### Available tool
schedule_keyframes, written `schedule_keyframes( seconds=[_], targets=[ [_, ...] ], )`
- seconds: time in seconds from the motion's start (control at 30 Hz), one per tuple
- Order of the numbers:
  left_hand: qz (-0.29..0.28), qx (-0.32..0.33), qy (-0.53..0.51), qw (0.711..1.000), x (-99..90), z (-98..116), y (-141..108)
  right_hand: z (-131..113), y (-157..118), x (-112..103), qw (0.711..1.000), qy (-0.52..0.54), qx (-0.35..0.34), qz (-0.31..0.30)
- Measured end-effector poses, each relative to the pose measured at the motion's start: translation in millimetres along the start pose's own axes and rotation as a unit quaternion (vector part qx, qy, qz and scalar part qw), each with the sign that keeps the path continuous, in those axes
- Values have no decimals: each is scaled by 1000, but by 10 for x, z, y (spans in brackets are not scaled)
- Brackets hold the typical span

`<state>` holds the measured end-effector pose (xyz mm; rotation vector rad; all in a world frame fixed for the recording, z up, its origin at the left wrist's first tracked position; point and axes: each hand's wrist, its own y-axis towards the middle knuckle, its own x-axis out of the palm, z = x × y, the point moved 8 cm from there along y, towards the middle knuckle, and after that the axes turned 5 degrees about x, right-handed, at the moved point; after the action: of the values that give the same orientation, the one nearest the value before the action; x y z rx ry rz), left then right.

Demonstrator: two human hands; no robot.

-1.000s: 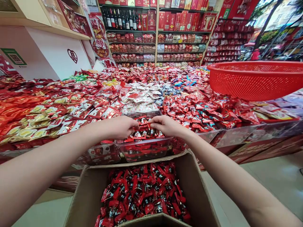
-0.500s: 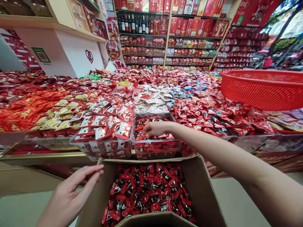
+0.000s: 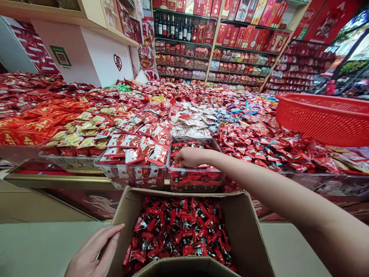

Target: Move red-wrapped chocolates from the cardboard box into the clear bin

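My right hand (image 3: 190, 157) reaches into a clear plastic bin (image 3: 196, 181) with red-and-black wrapped candies inside. Its fingers curl down among the candies, and whatever they hold is hidden. My left hand (image 3: 93, 250) is at the left wall of an open cardboard box (image 3: 245, 231). Its fingers are stretched out, the thumb a little apart from them, with the tips over the cardboard and no candy visible in them. Many red-and-black wrapped candies (image 3: 178, 227) lie in the box, the same look as those in the bin.
To the left of the bin stands another clear bin (image 3: 135, 177) heaped with red-and-white packets (image 3: 135, 144). Piles of wrapped sweets spread across the display. A red mesh basket (image 3: 325, 119) sits on the right side. Shelves with wine bottles (image 3: 173, 29) rise behind.
My left hand has moved lower along the box's left wall. My right hand stays in the bin, fingers still curled among the candies. The view has tilted and shifted slightly.
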<state>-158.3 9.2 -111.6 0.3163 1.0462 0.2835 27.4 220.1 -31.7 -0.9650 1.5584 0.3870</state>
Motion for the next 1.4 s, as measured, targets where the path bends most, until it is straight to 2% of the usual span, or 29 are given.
schedule_keyframes(
  seconds=[0.2, 0.5, 0.63, 0.93, 1.2, 1.4],
  targets=[
    [18, 85, 19, 996, 34, 162, -10, -94, -60, -64, 999, -40, 8, 24],
    [22, 124, 47, 991, 43, 212, -12, -130, -50, -73, 998, -56, -1, 27],
    [28, 129, 55, 990, 8, 256, 4, -98, -4, -91, 999, -42, -6, 27],
    [34, 131, 47, 990, -7, 256, 22, 31, 114, 67, 999, -10, 10, -51],
    [46, 130, 37, 990, -15, 231, 2, -42, 90, 23, 999, -43, 26, -12],
    [48, 113, 31, 992, -10, 201, 5, -94, 18, -34, 999, -18, 27, -3]
  ],
)
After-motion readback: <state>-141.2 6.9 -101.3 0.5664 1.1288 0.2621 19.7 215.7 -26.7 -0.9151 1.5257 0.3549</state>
